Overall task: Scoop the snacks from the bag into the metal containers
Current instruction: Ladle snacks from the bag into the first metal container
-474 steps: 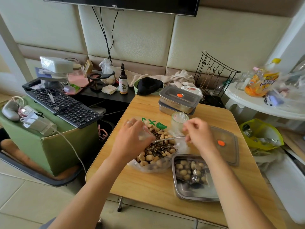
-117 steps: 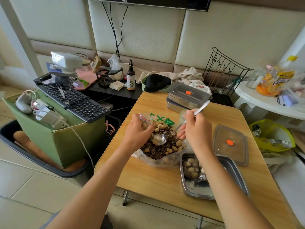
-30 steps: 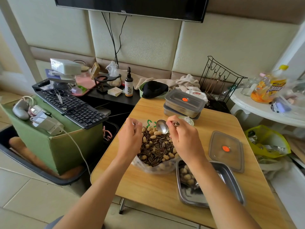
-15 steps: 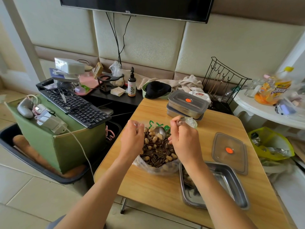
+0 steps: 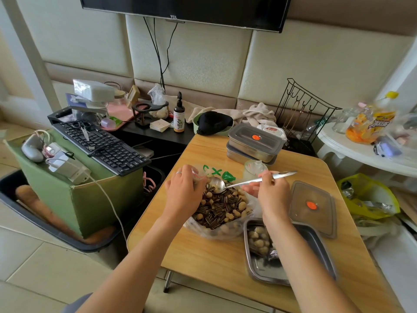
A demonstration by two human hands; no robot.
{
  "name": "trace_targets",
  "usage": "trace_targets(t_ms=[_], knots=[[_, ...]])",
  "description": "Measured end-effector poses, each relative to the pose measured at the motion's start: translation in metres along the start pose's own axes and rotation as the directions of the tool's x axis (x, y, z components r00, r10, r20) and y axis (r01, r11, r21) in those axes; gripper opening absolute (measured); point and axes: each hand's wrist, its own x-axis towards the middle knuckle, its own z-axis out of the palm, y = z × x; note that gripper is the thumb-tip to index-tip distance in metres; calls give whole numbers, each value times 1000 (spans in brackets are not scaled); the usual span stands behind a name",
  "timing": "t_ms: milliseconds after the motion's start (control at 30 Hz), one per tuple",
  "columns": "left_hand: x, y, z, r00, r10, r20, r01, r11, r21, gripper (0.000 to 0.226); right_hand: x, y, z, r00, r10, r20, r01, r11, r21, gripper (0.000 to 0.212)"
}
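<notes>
On the worktop (image 5: 203,251) the left hand (image 5: 184,190) pinches the bag (image 5: 216,233) open so the right hand (image 5: 273,195), gripping the spoon (image 5: 248,182), reaches snacks (image 5: 221,206) between them.

Clear plastic bag (image 5: 203,232) lying open, full of seeds and nuts (image 5: 222,207); just beside, open metal container (image 5: 268,269) holding few nuts.

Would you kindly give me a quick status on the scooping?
Left hand holds the bag rim open. Right hand grips the spoon, bowl at the snacks. Open container beside the bag, partly filled. Right forearm crosses over it.
</notes>
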Motion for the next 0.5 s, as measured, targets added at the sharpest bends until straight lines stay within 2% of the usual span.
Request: trace_targets(t_ms=[67,133,233,300,367,433,500], knots=[[1,0,1,1000,9,-10,-9,1000,30,26,3,2,-3,996,91,0,-90,990,104,25],[0,-1,2,999,25,-20,-24,998,59,26,2,1,-7,997,74,11,-74,992,107,25],[0,-1,5,999,29,-18,-28,998,64,22,-4,-3,-8,970,-224,93,232,969,-86,28],[0,0,6,1000,18,-14,-17,998,56,23,-9,-4,-5,872,-444,204,479,860,-174,28],[-1,1,5,1000,-9,-6,9,1000,28,24,-12,-2,-1,731,-603,320,672,717,-185,26],[-1,3,5,999,-40,-7,40,999,6,24,-15,-3,2,602,-686,409,784,604,-140,21],[0,4,4,998,-67,-5,67,998,1,27,-18,-5,2,516,-727,452,838,537,-93,21]])
